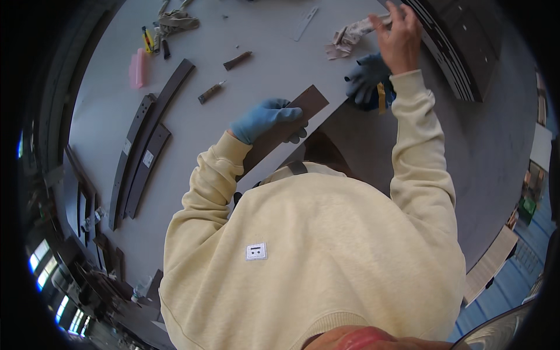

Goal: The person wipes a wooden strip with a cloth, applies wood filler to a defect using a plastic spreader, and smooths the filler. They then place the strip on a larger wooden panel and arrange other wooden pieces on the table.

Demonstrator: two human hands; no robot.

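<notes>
In a blue work glove, my left hand (271, 119) grips a flat dark brown board (309, 104), thumb on top and fingers curled round its edge. The board slants over the table's near edge, its lower end hidden by my sleeve. My bare right hand (401, 38) reaches out to the far right, where a crumpled whitish rag (350, 39) runs up between the thumb and fingers. Below that wrist is an empty-looking blue-grey glove (368, 77), beside a dark blue thing with a yellow strip (382, 98).
On the grey table (256, 35) lie two small tubes (238, 60), a yellow cutter (148, 39), a pink block (137, 69) and a greyish cloth (177, 21). Long curved dark panels (157, 119) rest at the left. Stacked dark boards (452, 52) stand at the far right.
</notes>
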